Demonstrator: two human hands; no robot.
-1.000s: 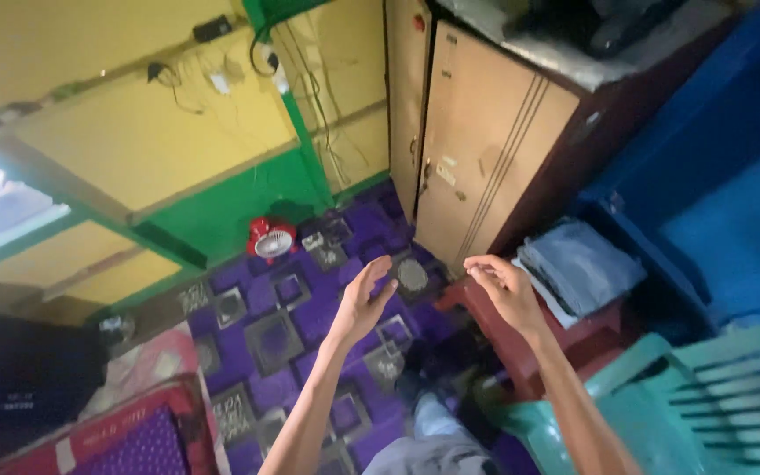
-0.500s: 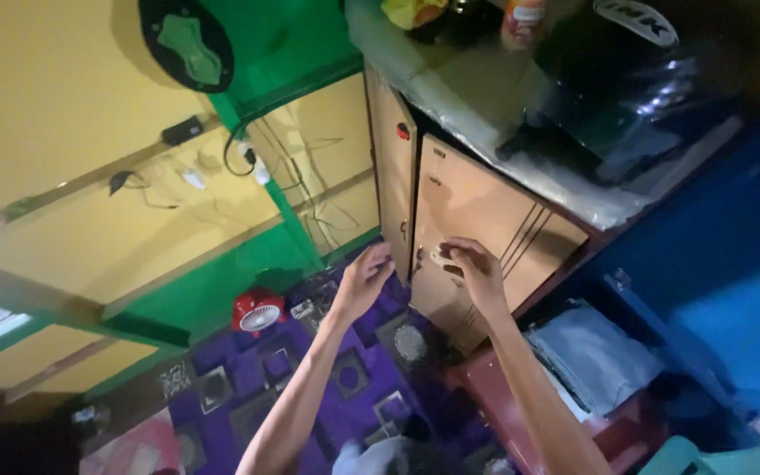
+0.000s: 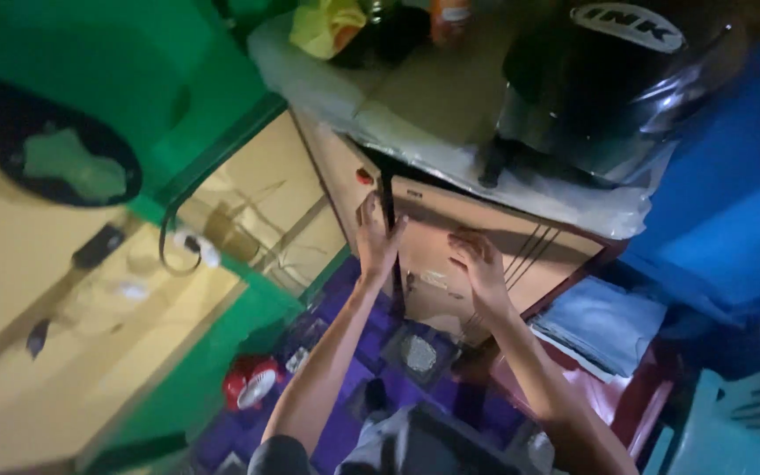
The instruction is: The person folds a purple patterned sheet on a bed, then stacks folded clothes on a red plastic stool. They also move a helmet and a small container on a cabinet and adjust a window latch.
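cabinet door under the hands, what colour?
Light tan cabinet door with dark edges, under the left hand and right hand; head view shows it best.
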